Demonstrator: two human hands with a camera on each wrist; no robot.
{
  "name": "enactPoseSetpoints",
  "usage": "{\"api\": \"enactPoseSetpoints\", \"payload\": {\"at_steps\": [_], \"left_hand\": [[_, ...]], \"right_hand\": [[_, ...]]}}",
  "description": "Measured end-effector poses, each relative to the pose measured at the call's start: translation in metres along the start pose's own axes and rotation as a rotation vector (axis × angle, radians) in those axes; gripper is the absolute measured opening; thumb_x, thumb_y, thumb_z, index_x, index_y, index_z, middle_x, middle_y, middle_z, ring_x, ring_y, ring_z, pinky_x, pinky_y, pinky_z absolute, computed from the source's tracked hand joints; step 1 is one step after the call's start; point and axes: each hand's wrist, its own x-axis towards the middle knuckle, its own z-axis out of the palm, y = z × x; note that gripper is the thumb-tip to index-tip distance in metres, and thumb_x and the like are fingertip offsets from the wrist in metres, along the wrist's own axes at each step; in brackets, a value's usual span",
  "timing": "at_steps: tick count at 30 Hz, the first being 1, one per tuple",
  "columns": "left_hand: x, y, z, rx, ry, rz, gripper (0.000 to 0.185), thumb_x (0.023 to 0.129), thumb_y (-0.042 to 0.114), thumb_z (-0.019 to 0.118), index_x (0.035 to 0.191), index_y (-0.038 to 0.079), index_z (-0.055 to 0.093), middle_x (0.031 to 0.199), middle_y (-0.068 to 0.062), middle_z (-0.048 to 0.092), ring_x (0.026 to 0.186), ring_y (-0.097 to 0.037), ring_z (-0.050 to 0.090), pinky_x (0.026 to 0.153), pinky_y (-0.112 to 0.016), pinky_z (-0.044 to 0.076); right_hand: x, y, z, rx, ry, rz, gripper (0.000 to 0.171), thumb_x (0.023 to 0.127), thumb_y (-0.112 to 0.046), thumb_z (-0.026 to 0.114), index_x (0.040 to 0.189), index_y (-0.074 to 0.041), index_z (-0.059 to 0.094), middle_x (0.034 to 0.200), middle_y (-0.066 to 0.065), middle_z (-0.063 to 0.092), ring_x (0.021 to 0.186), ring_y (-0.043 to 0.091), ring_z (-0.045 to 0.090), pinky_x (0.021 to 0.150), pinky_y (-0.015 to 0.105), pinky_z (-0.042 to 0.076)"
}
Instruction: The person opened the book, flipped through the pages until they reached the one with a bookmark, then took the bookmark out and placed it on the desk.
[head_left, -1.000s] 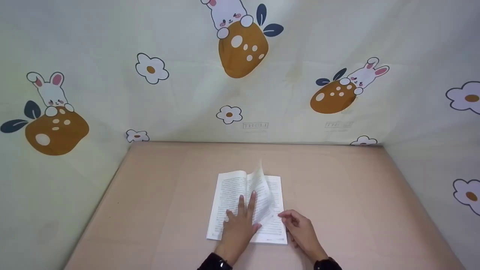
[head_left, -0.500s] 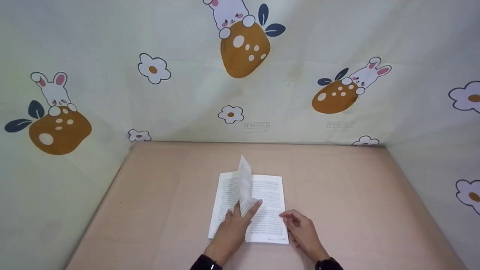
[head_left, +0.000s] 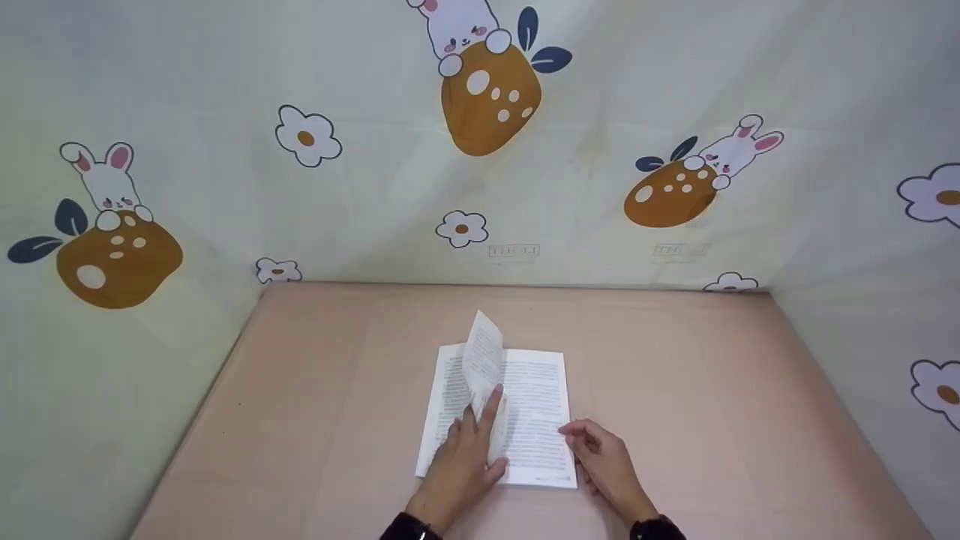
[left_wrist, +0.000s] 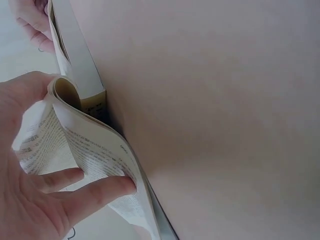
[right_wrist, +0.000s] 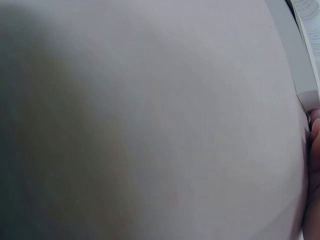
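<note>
The left hand [head_left: 461, 461] lies over the near left part of the open book [head_left: 534, 412], fingers spread and fairly straight, wide rather than clenched. A lifted page [head_left: 484, 352] stands tilted leftward at the far side of its fingers; in the left wrist view that page bows between thumb and fingers, touching both. A black cuff [head_left: 411, 527] circles the wrist. The book lies flat on the desk [head_left: 315, 390], beneath the left hand and reaching right to the right hand [head_left: 606, 461], whose curled fingers hold the book's right edge, toward its near end.
</note>
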Motion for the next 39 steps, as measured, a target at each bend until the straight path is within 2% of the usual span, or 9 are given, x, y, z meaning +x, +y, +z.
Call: {"api": "enactPoseSetpoints", "payload": {"at_steps": [7,12,16,20,23,26,30,32,39], "left_hand": [[-0.006,-0.005,-0.005,-0.118,-0.014,0.013,0.1,0.078,0.025,0.066,0.15,0.023,-0.004,0.138,-0.029,0.034,0.12,-0.041,0.048,0.089,-0.046,0.049],[-0.011,-0.008,-0.008,-0.172,-0.071,-0.027,0.101,0.081,0.022,0.063,0.149,0.027,-0.012,0.145,-0.025,0.026,0.13,-0.04,0.038,0.1,-0.049,0.041],[-0.014,-0.008,-0.009,-0.214,-0.039,-0.033,0.096,0.085,0.016,0.059,0.149,0.025,-0.013,0.147,-0.023,0.023,0.134,-0.039,0.032,0.104,-0.048,0.038],[-0.016,-0.01,-0.01,-0.221,0.043,-0.058,0.091,0.088,0.009,0.056,0.15,0.025,-0.008,0.143,-0.017,0.032,0.132,-0.032,0.038,0.104,-0.042,0.039],[-0.017,-0.012,-0.01,-0.221,0.119,-0.103,0.085,0.087,0.005,0.057,0.151,0.026,0.005,0.138,-0.014,0.042,0.125,-0.029,0.048,0.097,-0.039,0.046],[-0.018,-0.014,-0.012,-0.221,0.167,-0.132,0.072,0.085,0.001,0.058,0.146,0.024,0.027,0.118,-0.01,0.058,0.1,-0.021,0.061,0.081,-0.032,0.052],[-0.02,-0.018,-0.016,-0.181,0.177,-0.141,0.052,0.082,-0.001,0.058,0.129,0.02,0.052,0.082,0.001,0.056,0.065,-0.005,0.048,0.058,-0.021,0.045],[-0.021,-0.019,-0.018,-0.161,0.174,-0.151,0.048,0.08,-0.002,0.059,0.122,0.02,0.057,0.076,0.002,0.054,0.061,-0.004,0.043,0.054,-0.018,0.04],[-0.02,-0.02,-0.021,-0.122,0.115,-0.22,0.051,0.074,-0.006,0.062,0.119,0.017,0.061,0.073,-0.006,0.061,0.058,-0.009,0.048,0.05,-0.022,0.037]], "right_hand": [[0.001,0.001,0.0,-0.006,0.012,-0.002,0.013,0.09,-0.016,0.059,0.101,-0.013,0.066,0.11,0.009,0.066,0.07,0.007,0.053,0.051,0.017,0.043],[0.001,0.001,0.0,-0.015,0.024,-0.002,0.012,0.09,-0.016,0.06,0.099,-0.013,0.067,0.109,0.009,0.067,0.062,0.007,0.05,0.046,0.018,0.041],[0.001,0.001,0.0,-0.011,0.023,0.006,0.012,0.09,-0.016,0.059,0.099,-0.014,0.067,0.102,0.008,0.067,0.049,0.004,0.043,0.039,0.017,0.037],[0.0,0.0,0.0,-0.001,0.025,0.023,0.012,0.091,-0.015,0.058,0.099,-0.014,0.067,0.097,0.007,0.066,0.042,0.004,0.038,0.034,0.018,0.034],[0.001,0.0,0.001,-0.008,0.032,0.028,0.012,0.09,-0.014,0.058,0.099,-0.014,0.067,0.098,0.006,0.066,0.045,0.005,0.041,0.036,0.018,0.035],[0.001,-0.001,0.0,-0.008,0.034,0.024,0.012,0.09,-0.014,0.058,0.098,-0.014,0.067,0.099,0.006,0.066,0.047,0.005,0.042,0.036,0.018,0.034],[-0.002,-0.004,-0.001,0.012,0.019,0.017,0.012,0.091,-0.015,0.058,0.1,-0.013,0.066,0.098,0.009,0.066,0.042,0.002,0.039,0.035,0.017,0.033],[-0.003,-0.004,-0.001,0.024,0.01,0.02,0.012,0.091,-0.014,0.057,0.1,-0.013,0.066,0.098,0.009,0.066,0.04,0.002,0.037,0.034,0.017,0.032],[-0.001,0.0,0.001,0.038,0.007,0.014,0.011,0.09,-0.014,0.059,0.098,-0.015,0.067,0.095,0.008,0.066,0.041,0.004,0.038,0.034,0.017,0.033]]}}
